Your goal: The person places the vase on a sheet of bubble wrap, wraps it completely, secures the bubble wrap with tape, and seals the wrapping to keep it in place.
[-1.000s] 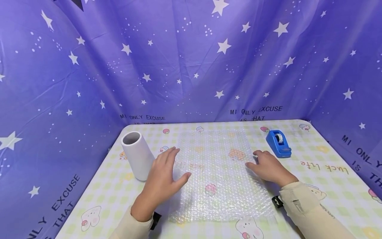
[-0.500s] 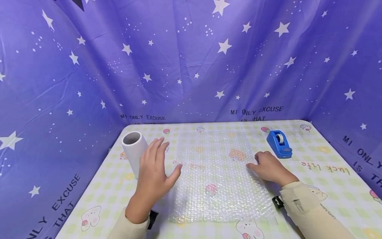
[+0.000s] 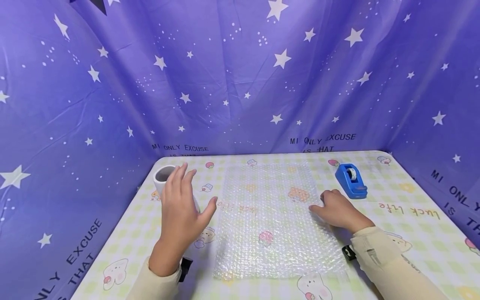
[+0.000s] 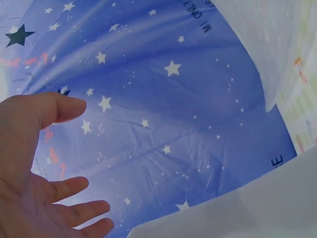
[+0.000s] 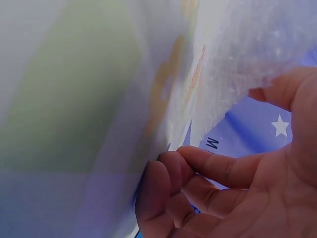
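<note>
A sheet of clear bubble wrap (image 3: 275, 221) lies spread flat on the table in the head view. My left hand (image 3: 179, 218), fingers spread and thumb apart, is in front of a white vase (image 3: 158, 186) and hides much of its body. In the left wrist view the vase (image 4: 247, 210) fills the lower right, beside the extended fingers. At the wrap's right edge is my right hand (image 3: 337, 211). Its thumb tip meets the bubble wrap (image 5: 247, 54) in the right wrist view, while the bent fingers (image 5: 153, 188) rest at the tabletop, apart from the thumb.
A blue tape dispenser (image 3: 351, 183) with a roll in it stands at the back right, beyond my right hand. The table (image 3: 423, 250) has a green checked cover with printed cartoons. Purple star-patterned curtains (image 3: 240, 83) enclose its back and sides.
My left hand has moved left, away from the bubble wrap's left side, and now overlaps the vase. The right hand has stayed at the wrap's right edge.
</note>
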A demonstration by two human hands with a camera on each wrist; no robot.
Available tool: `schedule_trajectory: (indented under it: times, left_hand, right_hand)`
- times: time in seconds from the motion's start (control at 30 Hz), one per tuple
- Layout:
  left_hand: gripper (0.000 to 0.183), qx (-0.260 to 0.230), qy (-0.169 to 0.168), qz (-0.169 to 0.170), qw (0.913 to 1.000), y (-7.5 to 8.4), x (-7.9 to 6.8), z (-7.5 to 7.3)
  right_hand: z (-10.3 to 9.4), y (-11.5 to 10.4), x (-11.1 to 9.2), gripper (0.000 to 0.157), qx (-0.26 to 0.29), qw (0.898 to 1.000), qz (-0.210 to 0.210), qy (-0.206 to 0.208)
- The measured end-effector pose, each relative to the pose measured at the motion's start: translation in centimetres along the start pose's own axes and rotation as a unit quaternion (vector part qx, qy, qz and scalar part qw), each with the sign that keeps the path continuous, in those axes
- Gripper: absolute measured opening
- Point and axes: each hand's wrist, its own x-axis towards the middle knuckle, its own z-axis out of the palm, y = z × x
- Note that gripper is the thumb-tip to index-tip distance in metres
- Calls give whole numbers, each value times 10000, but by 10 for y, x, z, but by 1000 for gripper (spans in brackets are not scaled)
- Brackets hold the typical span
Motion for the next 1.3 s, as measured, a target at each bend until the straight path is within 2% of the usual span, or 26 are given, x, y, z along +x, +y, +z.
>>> schedule_trajectory:
  times: [0.43, 0.87, 0.97, 1.17, 1.3]
  left_hand:
    - [78, 169, 341, -304, 9988, -15, 7, -7]
    - [93, -134, 677, -863, 9939, -31, 8, -5]
    - [95, -285, 661, -1077, 9916, -35, 8, -4]
    - [107, -767, 365, -1687, 9820, -40, 7, -3]
    - [113, -892, 232, -1951, 9764, -43, 7, -2]
  right_hand:
    - [0, 2, 0, 63, 138, 9999, 12, -61]
    - [0, 2, 0, 63, 86, 10000, 12, -25]
    - [0, 2, 0, 63, 81, 10000, 10, -24]
    - [-1, 1, 0, 63, 74, 10000, 24, -47]
    - [-1, 1, 0, 64, 96, 9999, 29, -67]
